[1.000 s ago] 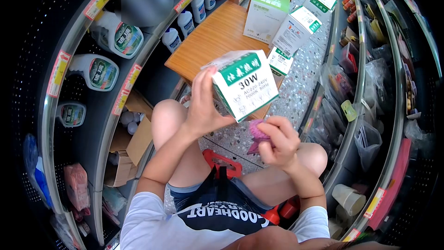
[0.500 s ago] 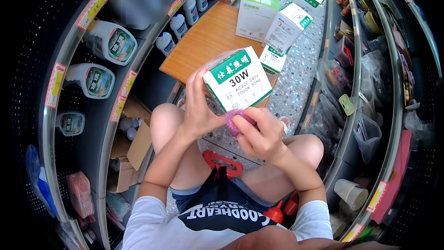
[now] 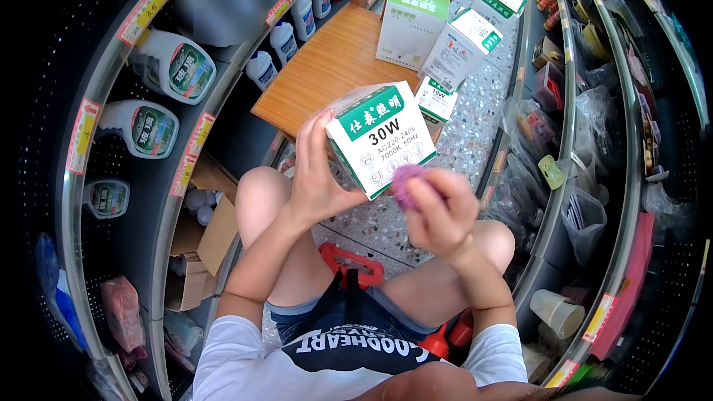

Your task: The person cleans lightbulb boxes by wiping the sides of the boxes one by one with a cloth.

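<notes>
In the head view, the left hand has its fingers around the left side of the tilted 30W box, which shows no clear long axis. Up-left of the right hand, whose fingers pinch a purple cloth, is the box's lower-right corner; contact is unclear. Speckled floor leaves room rightward.

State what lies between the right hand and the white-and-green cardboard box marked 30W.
In the head view, a fuzzy purple cloth lies between the box and the right hand, which grips it; whether it touches the box is unclear.
</notes>
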The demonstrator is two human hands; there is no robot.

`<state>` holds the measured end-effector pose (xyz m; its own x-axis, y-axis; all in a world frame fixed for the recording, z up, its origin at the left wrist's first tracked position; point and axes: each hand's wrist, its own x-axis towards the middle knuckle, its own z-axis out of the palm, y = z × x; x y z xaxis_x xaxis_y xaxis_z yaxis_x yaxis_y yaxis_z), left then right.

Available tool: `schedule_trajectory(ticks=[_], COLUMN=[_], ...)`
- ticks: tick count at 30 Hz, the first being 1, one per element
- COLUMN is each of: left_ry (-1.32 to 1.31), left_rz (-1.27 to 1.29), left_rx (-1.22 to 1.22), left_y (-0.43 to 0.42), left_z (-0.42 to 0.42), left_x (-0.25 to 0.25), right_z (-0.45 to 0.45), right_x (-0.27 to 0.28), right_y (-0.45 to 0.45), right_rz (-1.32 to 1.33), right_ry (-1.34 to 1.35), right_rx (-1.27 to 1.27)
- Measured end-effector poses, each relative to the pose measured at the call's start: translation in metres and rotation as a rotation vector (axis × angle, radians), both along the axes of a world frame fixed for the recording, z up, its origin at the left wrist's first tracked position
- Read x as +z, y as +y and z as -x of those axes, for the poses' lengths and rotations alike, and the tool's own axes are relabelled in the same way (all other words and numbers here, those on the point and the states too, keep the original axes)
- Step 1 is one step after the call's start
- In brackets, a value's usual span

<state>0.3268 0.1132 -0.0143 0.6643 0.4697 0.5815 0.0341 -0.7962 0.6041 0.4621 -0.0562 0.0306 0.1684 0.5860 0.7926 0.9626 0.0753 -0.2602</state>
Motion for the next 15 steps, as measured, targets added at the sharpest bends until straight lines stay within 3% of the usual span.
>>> schedule_trajectory(ticks=[8,15], left_ry=[-0.044,-0.035], left_rz=[0.005,-0.061], left_rx=[-0.012,-0.03], left_y=[-0.003,-0.003], left_z=[-0.001,-0.002], left_x=[-0.009,-0.009], right_z=[0.022,0.016], right_x=[-0.005,-0.004], right_y=[0.014,0.013], right_rz=[0.087,0.146], right_ry=[0.013,0.079], right_rx=[0.112,-0.025])
